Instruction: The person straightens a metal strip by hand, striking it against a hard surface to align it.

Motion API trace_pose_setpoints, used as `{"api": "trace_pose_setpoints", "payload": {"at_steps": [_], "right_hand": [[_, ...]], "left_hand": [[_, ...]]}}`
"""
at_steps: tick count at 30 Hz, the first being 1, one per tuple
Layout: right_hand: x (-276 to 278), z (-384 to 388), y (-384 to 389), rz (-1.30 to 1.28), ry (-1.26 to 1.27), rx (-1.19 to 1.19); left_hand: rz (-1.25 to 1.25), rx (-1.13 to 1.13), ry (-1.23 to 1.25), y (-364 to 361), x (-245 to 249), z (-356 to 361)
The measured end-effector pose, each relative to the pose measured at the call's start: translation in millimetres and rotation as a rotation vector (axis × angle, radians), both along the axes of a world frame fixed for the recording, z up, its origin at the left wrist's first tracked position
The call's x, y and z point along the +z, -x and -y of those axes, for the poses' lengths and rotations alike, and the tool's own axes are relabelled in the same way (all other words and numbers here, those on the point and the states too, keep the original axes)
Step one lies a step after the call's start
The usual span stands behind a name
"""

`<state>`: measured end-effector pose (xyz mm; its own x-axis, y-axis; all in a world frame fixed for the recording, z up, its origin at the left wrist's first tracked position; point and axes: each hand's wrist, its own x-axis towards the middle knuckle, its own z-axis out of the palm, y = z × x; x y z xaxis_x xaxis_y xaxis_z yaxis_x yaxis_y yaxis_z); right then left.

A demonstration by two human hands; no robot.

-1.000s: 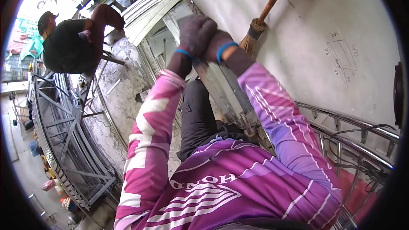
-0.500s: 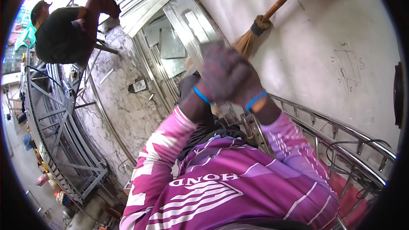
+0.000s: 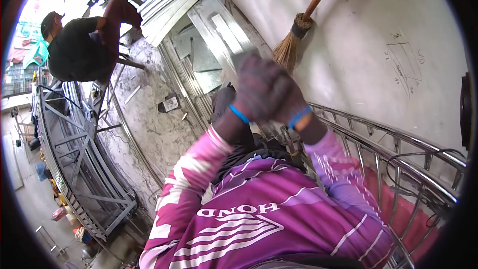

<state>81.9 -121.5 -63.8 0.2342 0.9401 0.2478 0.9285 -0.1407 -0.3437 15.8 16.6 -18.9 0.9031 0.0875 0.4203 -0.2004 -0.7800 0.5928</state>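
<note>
Both gloved hands are up in the middle of the view now, the left hand [image 3: 256,83] and the right hand [image 3: 290,102] pressed tightly together, fingers curled and the grip closed on each side, but what lies inside is buried under dark knitted fabric and smeared by blur. There's a blurred grey shape [image 3: 244,61] poking out at the upper end of the left hand, its outline too soft to name, and whether one grip or both hold it, I can't tell! Blue cuffs ring both wrists. Behind the hands, a long metal panel [image 3: 214,25] runs up and away, its lower end hidden by the gloves, and pale curved strips [image 3: 181,2] lie across its upper end, cut off at the top edge. Over to the right, the broom [image 3: 289,50] has its bristles down, just beside the gloves in view, its handle running out of sight above. Below it comes a shiny railing [image 3: 383,137] with a black cable looped about it, and faint marks [image 3: 404,67] on the pale wall, their writing too small to read. Far left, a person [image 3: 79,47] in dark clothes, legs partly lost against the clutter, near a metal frame [image 3: 74,159].
</note>
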Motion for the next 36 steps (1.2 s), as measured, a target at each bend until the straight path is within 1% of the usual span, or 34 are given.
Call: {"api": "trace_pose_setpoints", "payload": {"at_steps": [1, 2, 3, 5, 6, 8, 9, 10, 11, 12, 13, 14, 15, 16, 17, 19, 21, 22, 23, 24, 25, 26, 27, 29, 30, 32, 33, 34, 35, 36], "right_hand": [[9, 26, 17, -0.015, 0.068, -0.022], [19, 47, 30, -0.028, 0.138, -0.046], [24, 64, 43, -0.03, 0.152, -0.042], [29, 82, 57, -0.112, 0.3, -0.168], [29, 80, 56, -0.107, 0.308, -0.161], [31, 67, 55, -0.494, 0.161, -0.304], [31, 54, 48, -0.484, 0.158, -0.305], [35, 30, 31, -0.253, 0.14, -0.188], [36, 5, 12, -0.02, 0.12, -0.068], [24, -19, -7, 0.046, 0.127, -0.036], [12, -46, -28, 0.113, 0.13, -0.004], [13, -75, -46, 0.132, 0.259, -0.018], [18, -103, -60, 0.149, 0.387, -0.034], [38, -133, -69, 0.131, 0.506, -0.068], [57, -150, -74, 0.107, 0.624, -0.108], [49, -158, -84, 0.089, 0.562, -0.131], [30, -148, -84, 0.006, 0.507, -0.116], [23, -132, -78, 0.059, 0.51, -0.098], [19, -112, -67, 0.115, 0.516, -0.072], [18, -87, -54, 0.111, 0.425, -0.04], [17, -57, -38, 0.103, 0.338, -0.007], [16, -23, -20, 0.111, 0.257, 0.01], [16, 6, 0, 0.118, 0.177, 0.024], [63, 36, 40, -0.305, 0.316, -0.138], [57, 49, 51, -0.304, 0.327, -0.136], [49, 63, 62, 0.183, 0.486, -0.087], [46, 63, 60, 0.188, 0.488, -0.085], [53, 52, 54, 0.224, 0.438, -0.068], [55, 39, 45, 0.256, 0.387, -0.043], [51, 27, 35, 0.258, 0.391, -0.025]], "left_hand": [[0.02, -0.023, 0.084, 12, 0, 22], [0.096, 0.018, 0.129, 22, 0, 44], [0.094, 0.022, 0.142, 30, 5, 54], [-0.097, -0.136, 0.18, 36, 15, 62], [-0.052, -0.115, 0.188, 35, 9, 63], [-0.083, -0.105, 0.174, 27, 9, 47], [-0.119, -0.104, 0.152, 21, 9, 34], [-0.108, -0.105, 0.15, 11, 6, 20], [-0.054, -0.061, 0.151, -2, -1, 2], [-0.002, -0.017, 0.152, -16, -8, -18], [0.006, -0.045, 0.162, -35, -16, -46], [-0.02, -0.026, 0.213, -49, -8, -71], [-0.02, 0.004, 0.252, -65, -14, -95], [-0.068, -0.01, 0.387, -76, -14, -116], [-0.038, -0.045, 0.289, -87, -17, -138], [0.144, -0.09, -0.015, -98, -27, -155], [0.245, -0.117, -0.348, -94, -27, -141], [0.334, -0.094, -0.327, -86, -28, -124], [0.304, -0.081, -0.272, -74, -28, -105], [0.128, 0.02, -0.068, -58, -29, -76], [0.066, 0.013, 0.031, -39, -28, -46], [0.057, 0.002, -0.018, -15, -16, -20], [0.047, 0.009, 0.022, 4, -16, 8], [-0.014, -0.046, 0.139, 40, -2, 48], [-0.057, -0.055, 0.13, 51, 5, 61], [-0.099, -0.067, 0.126, 56, 13, 67], [-0.09, -0.079, 0.125, 54, 14, 62], [-0.073, -0.083, 0.12, 49, 14, 53], [-0.066, -0.065, 0.119, 40, 11, 41], [-0.065, -0.024, 0.124, 32, 6, 29]]}}
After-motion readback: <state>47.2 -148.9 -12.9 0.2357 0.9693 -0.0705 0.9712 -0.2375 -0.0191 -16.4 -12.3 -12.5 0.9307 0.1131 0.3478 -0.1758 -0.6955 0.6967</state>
